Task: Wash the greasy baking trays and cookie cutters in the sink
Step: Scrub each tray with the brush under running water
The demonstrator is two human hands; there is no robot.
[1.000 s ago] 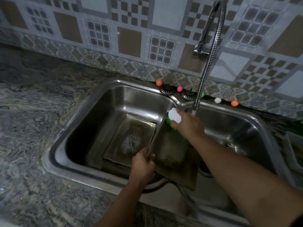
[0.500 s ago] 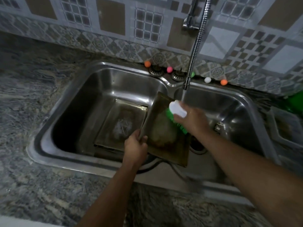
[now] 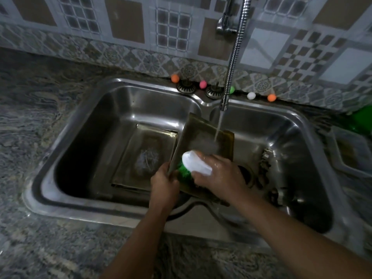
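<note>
Left hand (image 3: 164,183) grips near edge of tilted dark greasy metal baking tray (image 3: 203,135) over divider of double stainless steel sink (image 3: 84,121). Right hand (image 3: 218,175) clasps white-handled green-bristled scrub brush (image 3: 193,164), bristles on tray. Water stream from flexible chrome faucet (image 3: 233,57) hits tray. Second square metal tray (image 3: 145,156) lies flat in left basin.

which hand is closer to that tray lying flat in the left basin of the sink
Left. The left hand grips the tilted tray's near edge right beside the flat tray. The right hand, holding the brush, is farther right, over the tilted tray.
</note>
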